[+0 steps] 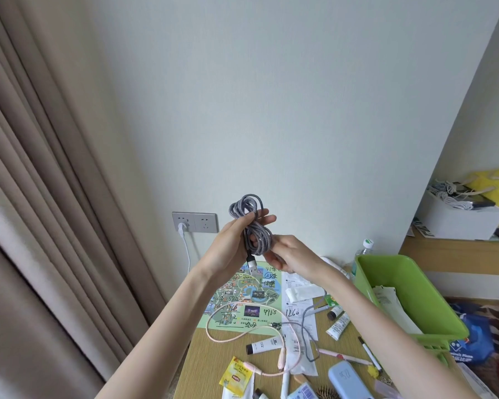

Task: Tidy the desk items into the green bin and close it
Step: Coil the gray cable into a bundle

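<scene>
Holding a coiled grey braided cable up in front of the wall, well above the bench. Wrapping the left grip round the middle of the bundle, fingers curled across the loops. Pinching the lower loops with the right grip, just beside the left and on the same bundle. Letting a metal plug dangle straight below the left grip, free of both.

By the look of it: light, soft and limp along its length yet springy as a coil, with a woven jacket giving friction rather than slip. Hardly fragile, save perhaps at the plug end. Likely to spring open and tangle if released loop by loop, so best taken round the waist, across all turns at once, never by the plug or a single strand. Probably light enough to carry in one grip.

Down and to the right of the right grip: the green bin, open, with papers inside and no lid seen on it. Below both grips, on the bench and not yet binned: a pink cable, a white tube, a printed map sheet, a yellow tea sachet and a blue case. Calls for a short carry right and down, then a release with the coil kept together.
</scene>
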The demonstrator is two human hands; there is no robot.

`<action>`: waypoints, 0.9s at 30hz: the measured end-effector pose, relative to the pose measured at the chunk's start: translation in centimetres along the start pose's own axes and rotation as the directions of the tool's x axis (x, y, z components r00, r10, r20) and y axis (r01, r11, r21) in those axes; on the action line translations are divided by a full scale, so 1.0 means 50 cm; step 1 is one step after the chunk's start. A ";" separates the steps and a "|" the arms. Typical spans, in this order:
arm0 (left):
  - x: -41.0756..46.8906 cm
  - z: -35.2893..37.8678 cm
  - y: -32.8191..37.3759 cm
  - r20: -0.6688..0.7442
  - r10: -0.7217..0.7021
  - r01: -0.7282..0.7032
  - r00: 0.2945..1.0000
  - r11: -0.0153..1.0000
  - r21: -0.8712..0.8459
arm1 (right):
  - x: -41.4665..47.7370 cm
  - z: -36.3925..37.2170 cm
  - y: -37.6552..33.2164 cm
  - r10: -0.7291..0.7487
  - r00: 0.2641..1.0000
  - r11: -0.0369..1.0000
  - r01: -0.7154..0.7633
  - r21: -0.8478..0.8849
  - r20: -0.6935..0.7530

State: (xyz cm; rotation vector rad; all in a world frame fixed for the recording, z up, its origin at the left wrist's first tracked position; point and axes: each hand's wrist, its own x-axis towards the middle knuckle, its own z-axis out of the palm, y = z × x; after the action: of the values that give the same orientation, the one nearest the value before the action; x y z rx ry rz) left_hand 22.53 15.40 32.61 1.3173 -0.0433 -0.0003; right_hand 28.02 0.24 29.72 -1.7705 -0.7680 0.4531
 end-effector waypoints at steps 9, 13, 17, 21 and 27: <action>0.008 0.017 0.005 -0.072 0.020 -0.023 0.997 0.999 -0.030 | -0.011 0.002 -0.015 0.029 1.000 0.998 -0.029 0.063 -0.003; 0.010 0.020 -0.004 -0.108 -0.007 -0.003 0.994 0.996 -0.091 | -0.017 0.002 -0.020 0.052 0.998 0.994 -0.056 0.094 0.046; 0.004 0.006 -0.002 -0.097 0.025 -0.024 0.995 1.000 0.012 | -0.023 -0.007 -0.015 0.078 0.994 0.997 -0.079 0.009 0.072; -0.003 -0.008 0.003 -0.155 0.044 -0.025 0.987 0.992 0.122 | -0.027 -0.035 -0.018 0.111 0.994 0.992 -0.112 -0.053 -0.019; 0.001 -0.021 -0.011 -0.224 0.112 -0.047 0.968 0.960 0.277 | -0.032 -0.084 -0.055 0.148 0.989 0.984 -0.146 -0.099 0.011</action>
State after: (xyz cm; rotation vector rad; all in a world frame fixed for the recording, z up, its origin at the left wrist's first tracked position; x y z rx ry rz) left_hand 22.63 16.29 31.79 1.5792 0.1119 0.2407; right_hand 28.82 -3.26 33.58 -1.9251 -0.6847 0.5392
